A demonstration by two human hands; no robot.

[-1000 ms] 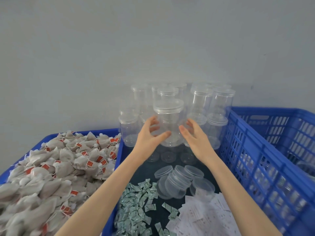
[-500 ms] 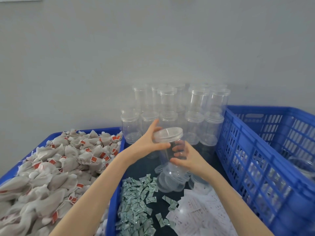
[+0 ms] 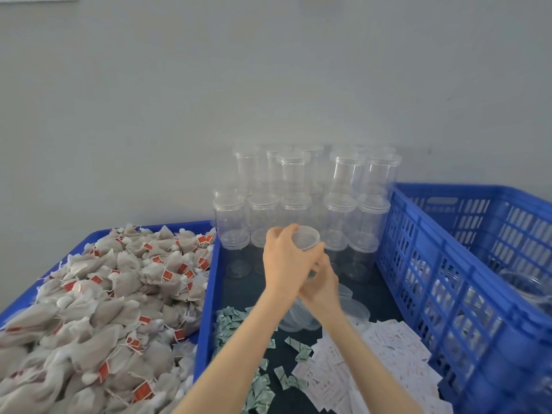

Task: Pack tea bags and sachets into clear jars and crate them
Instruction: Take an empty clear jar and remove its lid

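Grey wall backs a dark tabletop [image 3: 385,297] hemmed by a blue bin of tea bags [image 3: 98,300] and a tall blue crate [image 3: 466,294]. Midway, the left hand [image 3: 286,264] curls its fingers round the clear jar's lid [image 3: 307,239]; the right hand [image 3: 321,283] grips the jar below, mostly hidden. Stacked clear jars [image 3: 340,201] stand behind; green and white sachets [image 3: 298,363] lie scattered nearer.

Packing workshop, blue crates [image 3: 448,264], heaped tea bags [image 3: 98,294], stacked clear jars [image 3: 298,180], bare grey wall [image 3: 268,70]

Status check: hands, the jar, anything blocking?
Left hand grips the lid of the clear jar. Right hand holds the jar body. Jar upright, off the jar stack. Nothing blocking.
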